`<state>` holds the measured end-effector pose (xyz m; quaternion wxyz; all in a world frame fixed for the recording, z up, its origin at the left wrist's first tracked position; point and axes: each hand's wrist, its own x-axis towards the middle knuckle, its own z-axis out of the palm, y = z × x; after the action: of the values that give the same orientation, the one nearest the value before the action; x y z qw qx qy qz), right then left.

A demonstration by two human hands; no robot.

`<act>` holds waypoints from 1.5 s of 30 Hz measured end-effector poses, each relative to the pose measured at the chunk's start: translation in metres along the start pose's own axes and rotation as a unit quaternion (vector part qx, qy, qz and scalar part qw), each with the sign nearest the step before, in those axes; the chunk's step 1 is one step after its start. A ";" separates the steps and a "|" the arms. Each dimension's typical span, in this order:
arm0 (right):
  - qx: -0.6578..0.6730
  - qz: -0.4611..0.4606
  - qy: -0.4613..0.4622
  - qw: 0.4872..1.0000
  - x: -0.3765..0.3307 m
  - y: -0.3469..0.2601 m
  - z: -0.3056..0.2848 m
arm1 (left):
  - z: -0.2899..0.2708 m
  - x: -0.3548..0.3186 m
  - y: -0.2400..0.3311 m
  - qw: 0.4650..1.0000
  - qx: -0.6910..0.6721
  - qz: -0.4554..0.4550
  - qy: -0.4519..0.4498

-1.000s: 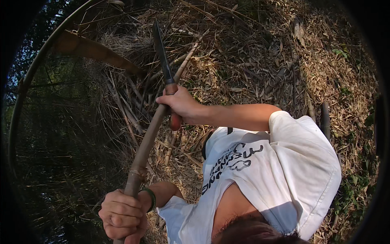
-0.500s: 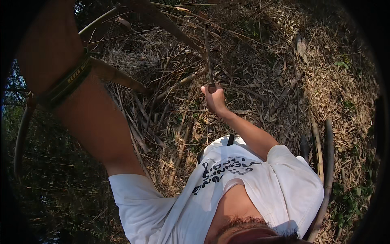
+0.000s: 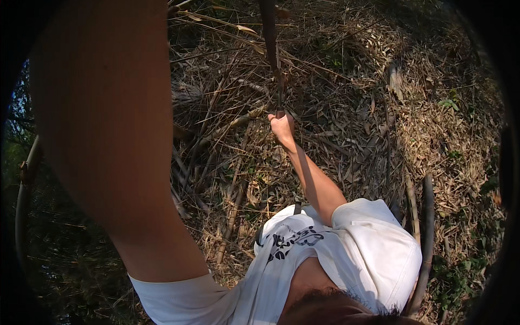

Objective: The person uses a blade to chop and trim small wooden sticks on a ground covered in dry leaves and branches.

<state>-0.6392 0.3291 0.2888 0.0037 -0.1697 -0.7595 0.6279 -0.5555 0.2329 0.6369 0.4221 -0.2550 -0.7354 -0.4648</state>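
Observation:
My right hand [image 3: 282, 129] is closed around the handle of a machete [image 3: 280, 100], held out in front of me over the dry ground. Its narrow blade points away from me, toward the top of the view. A dark stalk [image 3: 268, 27] comes down from the top edge and lines up with the blade; where one ends and the other begins I cannot tell. My left arm [image 3: 114, 135] is raised and fills the left side, very close. The left hand lies beyond the top edge, so what it holds is hidden.
Dry leaves and thin fallen stems [image 3: 346, 141] cover the ground. Pale cut canes [image 3: 233, 125] lie beyond my right hand. Long poles [image 3: 427, 233] rest on the right, near green plants [image 3: 463, 276]. A curved stalk [image 3: 24, 189] stands at the far left, before dark foliage.
My left arm has swung up and right, taking its wristband out of view. The dark stalk has swung from a slant to nearly upright. My right hand has barely moved and keeps its grip.

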 end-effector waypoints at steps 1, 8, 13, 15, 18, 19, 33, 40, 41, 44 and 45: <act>-0.114 0.035 -0.036 0.992 0.000 0.027 0.013 | 0.000 0.000 0.000 1.000 0.006 0.001 0.002; 0.248 -0.073 -0.103 0.960 0.010 -0.024 -0.040 | -0.008 0.004 -0.011 1.000 -0.011 0.007 0.013; 0.500 -0.269 -0.012 0.823 0.013 -0.114 -0.072 | -0.013 0.007 -0.020 1.000 -0.016 0.005 0.019; 0.522 -0.332 0.169 0.767 0.015 -0.088 -0.046 | -0.013 0.007 -0.021 1.000 -0.018 0.008 0.023; 0.339 0.263 -0.187 0.884 0.002 0.009 0.013 | -0.012 0.008 -0.022 0.999 -0.017 0.008 0.027; 0.317 0.237 -0.196 0.897 0.002 0.041 0.020 | -0.012 0.008 -0.021 0.999 -0.016 0.007 0.029; 0.569 -0.386 0.150 0.711 -0.006 -0.141 -0.117 | -0.009 0.018 -0.022 0.999 -0.002 0.009 0.048; 0.347 0.221 -0.162 0.897 0.041 0.040 0.092 | -0.006 0.025 -0.020 0.998 0.011 0.015 0.055; 0.370 0.202 -0.207 0.883 0.045 0.053 0.094 | -0.007 0.026 -0.020 0.998 0.008 0.016 0.060; 0.337 0.128 -0.148 0.921 0.041 0.029 0.043 | -0.010 0.029 -0.021 0.998 0.013 0.009 0.065; 0.362 0.102 -0.131 0.917 0.040 0.000 0.018 | -0.011 0.030 -0.022 0.998 0.014 0.011 0.065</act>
<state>-0.6804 0.3227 0.2770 -0.0987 -0.1490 -0.4530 0.8734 -0.5837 0.2132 0.6550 0.4778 -0.2259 -0.7099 -0.4656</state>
